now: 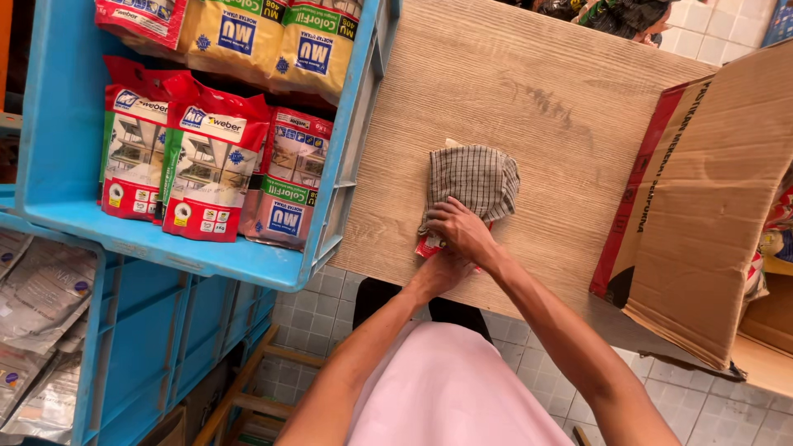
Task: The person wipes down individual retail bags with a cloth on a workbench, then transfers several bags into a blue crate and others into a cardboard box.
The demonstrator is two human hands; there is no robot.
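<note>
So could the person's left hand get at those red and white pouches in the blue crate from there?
Probably yes: the red and white pouches stand uncovered in the blue crate on that side, though the left hand lies under the right hand.

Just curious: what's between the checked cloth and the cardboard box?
Nothing: in the head view, only bare wooden tabletop lies between the cloth and the box.

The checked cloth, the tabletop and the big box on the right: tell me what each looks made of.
Checked cloth: woven fabric, probably cotton, matte; it folds softly and shows a fine grid weave.
Tabletop: wood-look board, likely laminate; even, pale printed-looking grain with a smooth matte face.
Box: brown corrugated cardboard, dull finish, with a red printed band along one flap.
</note>
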